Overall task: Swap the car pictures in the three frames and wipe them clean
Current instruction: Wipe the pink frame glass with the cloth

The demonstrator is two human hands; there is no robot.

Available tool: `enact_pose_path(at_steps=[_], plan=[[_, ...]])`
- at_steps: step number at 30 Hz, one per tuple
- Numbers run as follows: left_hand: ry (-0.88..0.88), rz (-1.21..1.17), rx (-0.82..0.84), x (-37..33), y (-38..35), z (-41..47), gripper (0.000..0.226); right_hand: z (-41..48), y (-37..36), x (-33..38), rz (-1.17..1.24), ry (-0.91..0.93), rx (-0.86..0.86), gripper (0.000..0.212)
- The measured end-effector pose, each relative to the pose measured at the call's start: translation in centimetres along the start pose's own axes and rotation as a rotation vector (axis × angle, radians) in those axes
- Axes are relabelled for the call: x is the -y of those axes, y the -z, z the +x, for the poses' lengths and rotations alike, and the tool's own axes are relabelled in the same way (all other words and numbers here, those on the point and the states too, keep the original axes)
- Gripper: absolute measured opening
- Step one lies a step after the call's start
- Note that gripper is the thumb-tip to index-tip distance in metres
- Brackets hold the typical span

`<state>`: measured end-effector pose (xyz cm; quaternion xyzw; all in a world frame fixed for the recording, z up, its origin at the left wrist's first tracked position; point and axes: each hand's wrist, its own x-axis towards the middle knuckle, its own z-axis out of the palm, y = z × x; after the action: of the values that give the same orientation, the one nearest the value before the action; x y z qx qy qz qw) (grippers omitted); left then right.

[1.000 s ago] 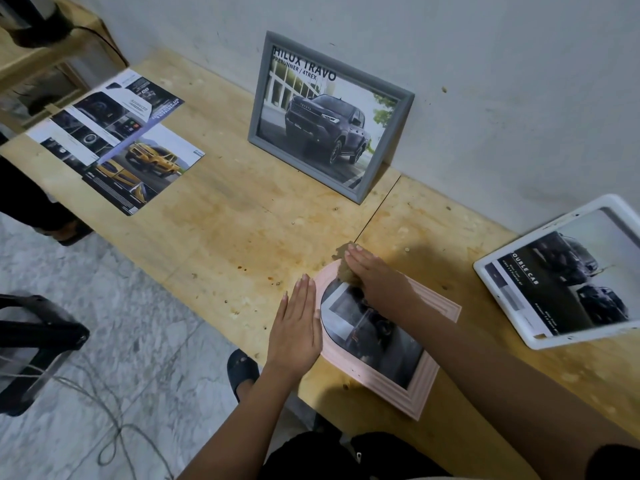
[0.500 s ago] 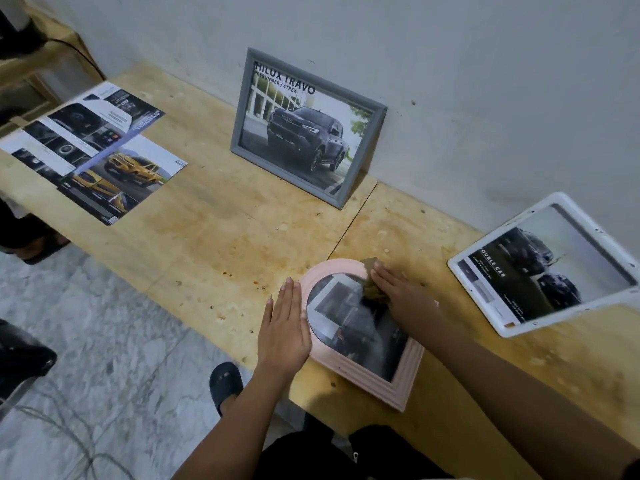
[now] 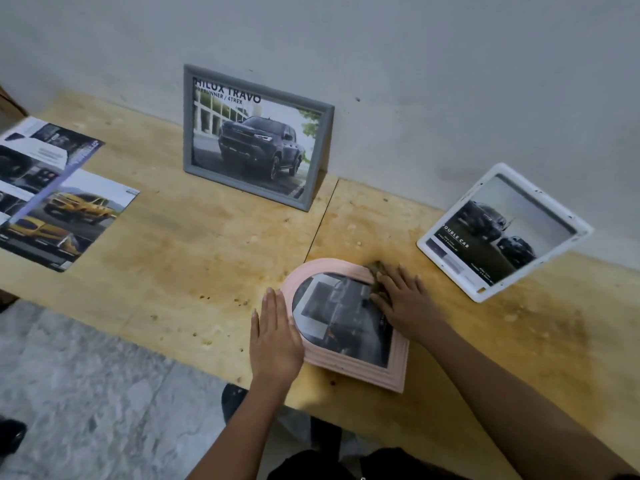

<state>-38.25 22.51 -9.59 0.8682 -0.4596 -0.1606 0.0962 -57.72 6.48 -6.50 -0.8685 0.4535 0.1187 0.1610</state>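
At far left, loose car pictures (image 3: 52, 192), flat and overlapping on the wooden counter (image 3: 207, 244), with yellow vehicles on the nearer sheet. Further right, at the back, a grey frame (image 3: 256, 136), rectangular, upright and leaning against the wall (image 3: 415, 64), showing a dark pickup under the heading "HILUX TRAVO".

Right of centre, near the counter's front edge, a pink frame (image 3: 367, 372): arched at the far end, square at the near end, ridged moulding, lying flat and face up, turned a little askew. Behind its glass, a dark car picture (image 3: 343, 317), greyish and blurred, details hard to make out.

On the frame's left side, the left hand (image 3: 277, 337): released, palm down, fingers straight and together, resting partly on the pink rim and partly on the counter. On the frame's upper right side, the right hand (image 3: 405, 303): fingers spread and fairly straight, pressing a brownish cloth (image 3: 375, 268) onto the rim and glass, with a bit of cloth showing past the fingertips.

Further right and well apart from both hands, a white frame (image 3: 502, 233), rounded corners, propped at a tilt near the wall, holding dark vehicles and the words "DOUBLE CAB".
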Motion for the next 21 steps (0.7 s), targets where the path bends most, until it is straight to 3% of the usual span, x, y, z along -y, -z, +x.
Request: enact_pose_path(at_steps=[3,6,9,12,18,21], plan=[[-0.098,0.065,-0.021,0.6,0.7,0.3,0.065,-0.1,-0.7,0.0,0.021,-0.025,-0.015,0.1],[-0.259,-0.001,-0.043,1.4,1.5,1.6,0.056,0.1,-0.6,0.1,0.065,-0.073,-0.006,0.1],[-0.476,-0.074,0.103,2.1,2.3,3.7,0.059,0.0,-0.7,0.5,0.064,-0.103,-0.014,0.095],[-0.64,-0.072,0.243,3.3,2.6,5.3,0.074,-0.1,-1.0,1.2,0.076,-0.146,-0.036,0.091],[-0.87,0.12,0.341,4.7,4.2,7.2,0.119,0.6,-0.8,1.4,-0.009,-0.22,-0.017,0.102],[-0.869,0.208,0.388,4.4,4.3,7.4,0.131,0.7,-0.8,2.0,0.005,-0.289,-0.032,0.073]])
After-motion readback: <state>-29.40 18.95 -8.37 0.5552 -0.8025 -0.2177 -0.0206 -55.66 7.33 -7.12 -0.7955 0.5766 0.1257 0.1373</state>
